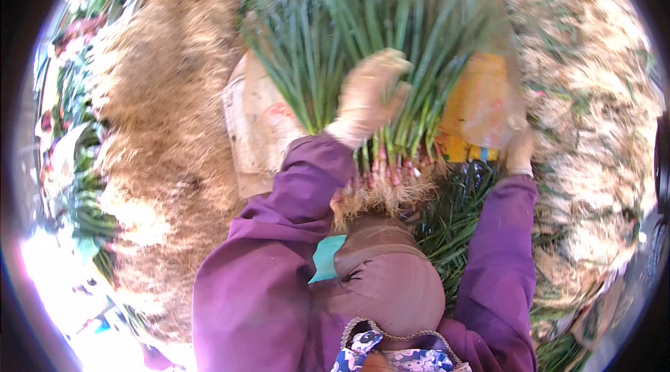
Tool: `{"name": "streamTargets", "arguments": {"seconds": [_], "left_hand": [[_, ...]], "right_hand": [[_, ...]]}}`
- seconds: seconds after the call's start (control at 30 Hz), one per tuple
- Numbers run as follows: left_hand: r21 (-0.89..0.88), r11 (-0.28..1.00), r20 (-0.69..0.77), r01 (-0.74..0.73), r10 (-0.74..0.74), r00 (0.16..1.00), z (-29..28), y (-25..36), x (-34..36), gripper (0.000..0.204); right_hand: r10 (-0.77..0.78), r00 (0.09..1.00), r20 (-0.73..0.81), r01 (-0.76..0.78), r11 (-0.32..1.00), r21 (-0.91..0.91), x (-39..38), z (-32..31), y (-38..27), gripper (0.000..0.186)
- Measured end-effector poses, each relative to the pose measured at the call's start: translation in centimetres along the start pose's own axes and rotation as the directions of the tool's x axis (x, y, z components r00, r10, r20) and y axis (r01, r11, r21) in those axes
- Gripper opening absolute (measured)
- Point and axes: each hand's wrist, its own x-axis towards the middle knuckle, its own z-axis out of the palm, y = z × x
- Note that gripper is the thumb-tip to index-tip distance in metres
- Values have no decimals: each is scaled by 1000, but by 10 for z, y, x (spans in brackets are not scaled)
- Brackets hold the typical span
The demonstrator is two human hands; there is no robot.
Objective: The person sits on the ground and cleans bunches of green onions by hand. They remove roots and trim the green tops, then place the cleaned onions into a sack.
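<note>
My left hand (368,96), in a pale glove and blurred, lies over a fanned bundle of green onions (314,58), fingers stretched with the thumb apart. The onions' pinkish bulbs and stringy roots (387,190) hang toward me. Beneath the bundle are a worn pale cardboard sheet (251,121) and a yellow-orange piece (467,114) with a cloudy cover. My right hand (518,145), also gloved, is at that piece's right edge; its fingers are blurred, and I cannot tell whether they grip anything.
A broad heap of straw-like roots (160,107) lies at the left, with more green bunches (91,183) beyond it. Pale litter mixed with green scraps (586,128) covers the right side. Dark green leaves (460,211) lie below the cardboard, near my covered knee (384,281).
</note>
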Motion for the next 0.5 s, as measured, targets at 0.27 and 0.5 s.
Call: {"name": "streamTargets", "arguments": {"seconds": [0.27,0.5], "left_hand": [[342,318,-264,884,-871,416,-151,-230,-152,76],[-51,419,32,907,-907,421,-127,-266,-123,53]], "right_hand": [[-165,980,110,185,962,-200,-47,19,-76,34],[-338,909,244,388,901,-195,-24,4,-49,35]]}}
